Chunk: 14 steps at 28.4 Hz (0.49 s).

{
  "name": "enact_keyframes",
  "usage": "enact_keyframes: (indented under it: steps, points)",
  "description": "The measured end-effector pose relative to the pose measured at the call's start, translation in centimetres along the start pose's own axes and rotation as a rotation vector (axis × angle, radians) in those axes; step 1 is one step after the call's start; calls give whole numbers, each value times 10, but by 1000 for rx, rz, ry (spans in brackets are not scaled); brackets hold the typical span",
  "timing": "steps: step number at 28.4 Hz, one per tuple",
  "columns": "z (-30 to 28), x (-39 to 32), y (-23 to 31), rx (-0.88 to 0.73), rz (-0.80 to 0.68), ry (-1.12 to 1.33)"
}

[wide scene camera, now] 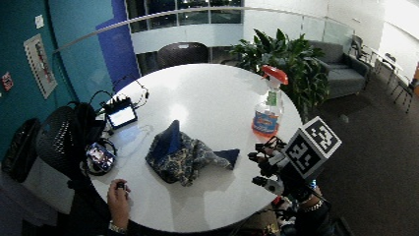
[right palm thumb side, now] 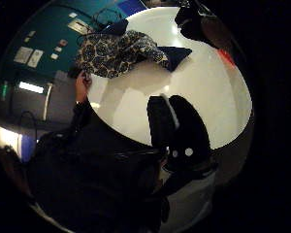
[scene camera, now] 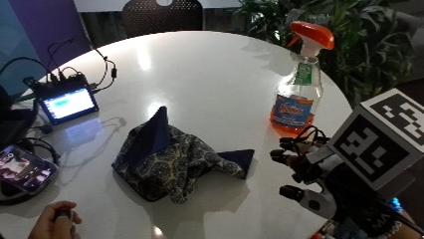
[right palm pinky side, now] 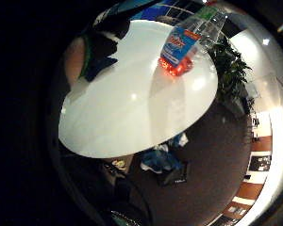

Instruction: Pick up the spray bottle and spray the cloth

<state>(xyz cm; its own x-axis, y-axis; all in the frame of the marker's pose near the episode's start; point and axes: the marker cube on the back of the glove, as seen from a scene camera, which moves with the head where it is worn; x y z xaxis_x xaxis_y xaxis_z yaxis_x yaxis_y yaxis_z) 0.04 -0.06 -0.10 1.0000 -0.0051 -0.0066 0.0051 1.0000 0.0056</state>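
Black-gloved right hand [scene camera: 301, 167], fingers relaxed, hovers near spray bottle [scene camera: 299, 84] and cloth [scene camera: 175, 159].

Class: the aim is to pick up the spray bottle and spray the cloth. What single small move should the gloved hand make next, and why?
Probably reach forward to the spray bottle. It stands upright on the table, untouched, beyond the gloved right hand, which holds nothing. The cloth lies bunched beside the hand, waiting to be sprayed.

Outside views overlook the table [scene camera: 218, 74]; palm views face it.
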Motion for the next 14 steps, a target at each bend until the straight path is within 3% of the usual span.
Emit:
enact_keyframes:
  steps: [14]
  points:
    - [1, -1, -3, 33, -3, 4]
